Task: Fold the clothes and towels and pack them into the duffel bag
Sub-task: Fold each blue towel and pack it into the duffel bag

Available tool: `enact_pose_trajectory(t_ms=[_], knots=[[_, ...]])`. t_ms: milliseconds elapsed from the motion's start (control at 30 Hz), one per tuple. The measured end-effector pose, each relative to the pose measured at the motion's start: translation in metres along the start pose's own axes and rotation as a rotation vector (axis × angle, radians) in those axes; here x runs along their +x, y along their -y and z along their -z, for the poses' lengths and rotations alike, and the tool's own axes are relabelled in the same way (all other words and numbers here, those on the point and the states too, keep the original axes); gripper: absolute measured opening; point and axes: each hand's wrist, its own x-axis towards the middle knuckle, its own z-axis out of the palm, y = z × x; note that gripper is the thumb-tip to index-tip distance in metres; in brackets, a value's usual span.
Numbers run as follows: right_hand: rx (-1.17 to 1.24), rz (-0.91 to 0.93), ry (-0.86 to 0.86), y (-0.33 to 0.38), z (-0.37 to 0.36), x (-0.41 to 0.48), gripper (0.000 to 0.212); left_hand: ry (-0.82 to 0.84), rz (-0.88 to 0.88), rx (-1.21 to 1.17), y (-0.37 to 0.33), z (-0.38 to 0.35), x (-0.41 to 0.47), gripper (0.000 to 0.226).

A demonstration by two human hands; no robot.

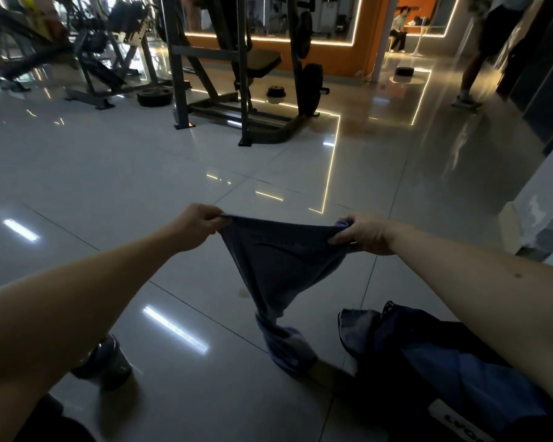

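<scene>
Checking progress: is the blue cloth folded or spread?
Spread, unfolded: left hand and right hand stretch the blue cloth by its top edge; its tail hangs twisted.

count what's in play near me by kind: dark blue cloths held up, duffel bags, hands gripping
dark blue cloth held up: 1
duffel bag on the floor: 1
hands gripping the cloth: 2, left hand and right hand
total: 4

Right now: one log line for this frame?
step: fold | left hand: pinches cloth edge | right hand: grips opposite edge | cloth: stretched between hands, tail on floor | bag: on floor, right
</scene>
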Motion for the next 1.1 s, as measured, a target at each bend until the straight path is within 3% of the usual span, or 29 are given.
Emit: enact_pose_trajectory(t_ms=[133, 300, 633, 867, 1000, 1100], knots=[[-0.096, 0.086, -0.123, 0.030, 0.009, -0.010, 0.058, -0.191, 0.027, -0.201, -0.029, 0.023, 0.007, 0.032], [0.015, 0.210, -0.150, 0.086, 0.026, -0.028, 0.037, -0.358, -0.021, -0.131, -0.080, 0.064, 0.005, 0.041], [-0.083, 0.454, -0.308, 0.173, 0.053, -0.086, 0.024, -0.594, -0.185, -0.099, -0.151, 0.146, -0.013, 0.016], [-0.045, 0.474, -0.270, 0.205, 0.055, -0.110, 0.014, -0.614, -0.238, -0.081, -0.163, 0.171, -0.022, 0.015], [-0.206, 0.465, -0.425, 0.203, 0.060, -0.095, 0.005, -0.575, -0.217, -0.036, -0.158, 0.168, -0.022, 0.016], [-0.220, 0.407, -0.455, 0.192, 0.062, -0.073, 0.013, -0.507, -0.140, -0.057, -0.144, 0.159, -0.013, 0.016]])
